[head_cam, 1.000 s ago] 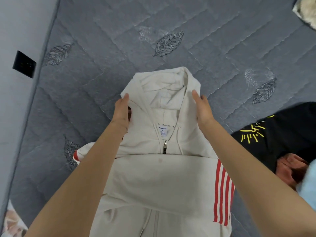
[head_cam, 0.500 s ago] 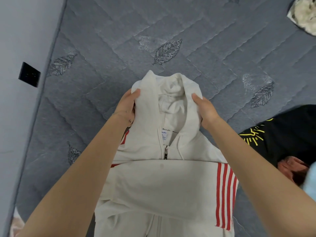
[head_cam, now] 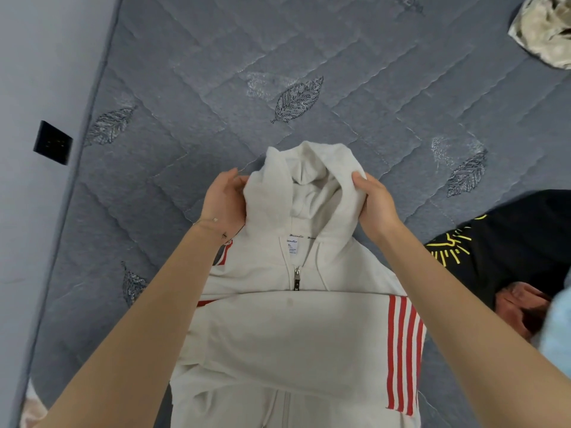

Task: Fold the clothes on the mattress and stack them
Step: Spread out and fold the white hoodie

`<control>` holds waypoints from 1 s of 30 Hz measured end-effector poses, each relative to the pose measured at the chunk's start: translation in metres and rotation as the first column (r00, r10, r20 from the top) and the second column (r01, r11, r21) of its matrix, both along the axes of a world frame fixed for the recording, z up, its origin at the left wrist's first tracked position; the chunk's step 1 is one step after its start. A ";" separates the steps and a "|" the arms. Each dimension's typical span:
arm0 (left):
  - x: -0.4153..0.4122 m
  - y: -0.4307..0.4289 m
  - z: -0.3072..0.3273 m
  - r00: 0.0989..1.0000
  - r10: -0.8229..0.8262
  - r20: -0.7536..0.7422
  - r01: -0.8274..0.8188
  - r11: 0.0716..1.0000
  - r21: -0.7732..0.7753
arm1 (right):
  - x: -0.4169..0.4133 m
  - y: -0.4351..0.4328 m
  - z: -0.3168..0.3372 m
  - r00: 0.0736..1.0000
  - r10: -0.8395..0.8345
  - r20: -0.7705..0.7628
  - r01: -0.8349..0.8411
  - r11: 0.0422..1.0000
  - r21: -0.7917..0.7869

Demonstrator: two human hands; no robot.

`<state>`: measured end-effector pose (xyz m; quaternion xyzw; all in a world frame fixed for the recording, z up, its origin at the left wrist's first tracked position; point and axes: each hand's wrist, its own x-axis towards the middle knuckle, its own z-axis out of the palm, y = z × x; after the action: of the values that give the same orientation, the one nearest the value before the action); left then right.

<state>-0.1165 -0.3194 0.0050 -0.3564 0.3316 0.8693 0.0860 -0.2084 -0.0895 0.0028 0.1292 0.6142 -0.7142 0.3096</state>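
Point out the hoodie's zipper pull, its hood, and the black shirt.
zipper pull [head_cam: 296, 278]: head view, on the metal tab.
hood [head_cam: 268, 196]: head view, on the outer fabric of one side.
black shirt [head_cam: 522, 242]: head view, on plain fabric beside the yellow print.

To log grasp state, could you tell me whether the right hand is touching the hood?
Touching: the head view shows the right hand gripping the hood, thumb over its edge.

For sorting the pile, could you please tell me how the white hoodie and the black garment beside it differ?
The white hoodie has red stripes; the black garment bears a yellow sunburst print. The white hoodie lies spread, its hood gripped by the left hand and right hand; the black garment lies aside, untouched. Both rest on the grey mattress.
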 end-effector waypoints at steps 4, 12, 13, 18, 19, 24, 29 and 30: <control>-0.004 0.005 -0.004 0.959 -0.238 0.151 0.254 0.963 -0.092 | 0.006 0.001 0.005 0.997 -0.008 0.072 0.014 0.996 -0.085; -0.001 0.031 -0.020 0.886 -0.379 0.267 0.404 0.914 -0.043 | 0.023 -0.006 0.012 0.977 -0.008 0.214 0.065 0.964 -0.260; -0.001 0.032 -0.021 0.887 -0.381 0.259 0.401 0.915 -0.028 | 0.025 -0.007 0.012 0.978 -0.001 0.210 0.059 0.961 -0.269; -0.003 0.033 -0.015 0.917 -0.359 0.175 0.388 0.903 -0.185 | 0.022 -0.005 0.016 0.982 0.084 0.168 -0.054 0.983 -0.175; -0.003 0.032 -0.014 0.919 -0.364 0.151 0.389 0.898 -0.207 | 0.019 -0.003 0.016 0.981 0.116 0.157 -0.096 0.987 -0.129; -0.004 0.027 -0.005 0.899 -0.430 0.087 0.437 0.857 -0.273 | 0.013 -0.004 0.027 0.930 0.363 0.056 -0.366 0.927 0.083; 0.001 0.026 0.012 0.848 -0.530 0.014 0.525 0.834 -0.169 | 0.019 -0.002 0.041 0.961 0.277 -0.020 -0.273 0.954 0.126; 0.002 0.025 0.015 0.837 -0.547 0.000 0.540 0.825 -0.166 | 0.021 0.000 0.045 0.963 0.268 -0.040 -0.262 0.959 0.111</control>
<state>-0.1142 -0.2940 0.0197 -0.2322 0.4894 0.7878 0.2931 -0.1875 -0.0899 0.0476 0.0421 0.6708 -0.6365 0.3783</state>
